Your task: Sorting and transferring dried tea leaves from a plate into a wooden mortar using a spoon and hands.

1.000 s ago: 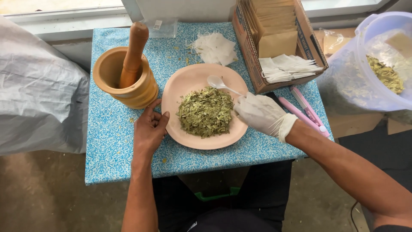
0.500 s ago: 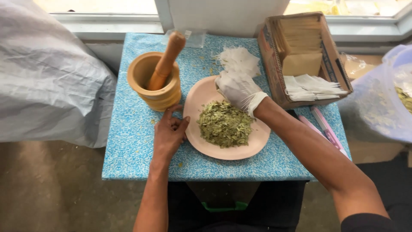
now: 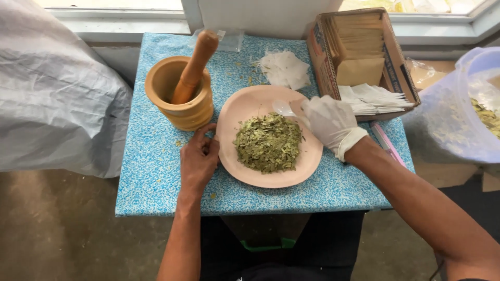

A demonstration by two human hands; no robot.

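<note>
A: Where do the hands lie?
B: The bare left hand (image 3: 199, 158) grips the pink plate (image 3: 245, 106) at its 9 o'clock rim. The gloved right hand (image 3: 328, 122), at 2 o'clock, pinches a small clear bag (image 3: 284, 107).
A: The dried leaves (image 3: 268, 141)?
B: Heaped at the plate's centre; the wooden mortar (image 3: 179, 96) stands at 10 o'clock.

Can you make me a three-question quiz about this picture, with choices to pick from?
1. Where is the pestle?
A. in the mortar
B. on the plate
C. in the box

2. What colour is the plate?
A. blue
B. pink
C. black

3. Which hand wears a glove?
A. left hand
B. right hand
C. both

Answers: 1 A, the pestle leans inside the mortar. 2 B, the plate under the leaves is pink. 3 B, the right hand is in a white glove and the left is bare.
</note>
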